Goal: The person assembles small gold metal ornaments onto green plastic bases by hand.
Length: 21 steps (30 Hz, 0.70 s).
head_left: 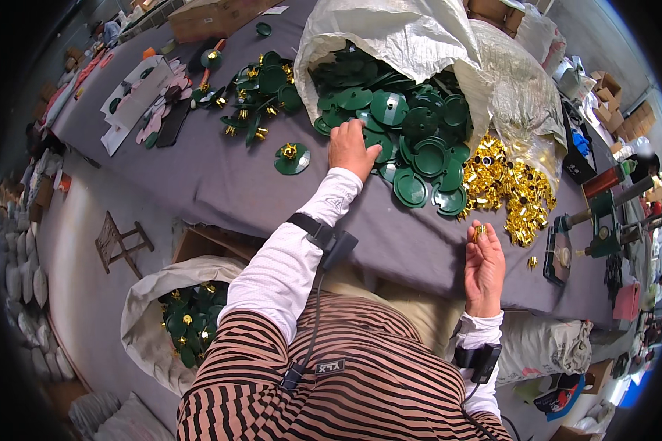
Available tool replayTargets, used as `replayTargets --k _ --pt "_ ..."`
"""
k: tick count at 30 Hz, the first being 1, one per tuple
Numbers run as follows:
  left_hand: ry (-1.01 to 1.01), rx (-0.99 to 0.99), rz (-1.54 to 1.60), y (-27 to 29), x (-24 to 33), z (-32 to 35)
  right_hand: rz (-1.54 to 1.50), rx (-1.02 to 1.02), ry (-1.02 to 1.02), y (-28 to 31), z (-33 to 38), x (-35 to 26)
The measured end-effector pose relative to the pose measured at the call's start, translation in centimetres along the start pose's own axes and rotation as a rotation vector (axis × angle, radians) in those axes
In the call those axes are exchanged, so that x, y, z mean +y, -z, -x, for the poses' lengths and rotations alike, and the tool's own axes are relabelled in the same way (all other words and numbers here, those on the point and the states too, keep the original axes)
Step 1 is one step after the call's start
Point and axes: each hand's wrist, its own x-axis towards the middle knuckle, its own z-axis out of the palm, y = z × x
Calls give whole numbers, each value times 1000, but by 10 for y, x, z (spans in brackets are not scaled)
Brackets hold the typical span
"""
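My left hand reaches onto the front edge of a heap of round green plastic discs. Its thumb and fingers are apart, touching the discs; whether one is gripped is not clear. The heap spills from the mouth of a white woven sack. Nearer the table's front edge, my right hand is turned palm up and pinches a small gold clip between thumb and fingertips. Beyond it lies a pile of similar shiny gold clips. One green disc with a gold clip on it rests left of my left hand.
More discs with gold clips lie at the table's back left, near a white box. A green hand press stands at the right. Below the table at left, an open sack holds clipped discs. A wooden stool stands beyond it.
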Motion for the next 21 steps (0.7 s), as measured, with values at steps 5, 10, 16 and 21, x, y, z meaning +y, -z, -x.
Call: replayTargets --k 5,10,16,21 --pt "364 -236 669 14 0 21 215 -5 122 -20 -1 14" --pt "589 -461 1088 30 40 55 453 -202 254 -46 0 28" --pt "421 -638 1115 28 71 81 901 -308 685 -57 -1 32" --pt "-18 -408 677 23 83 101 1053 -315 863 -41 -1 34"
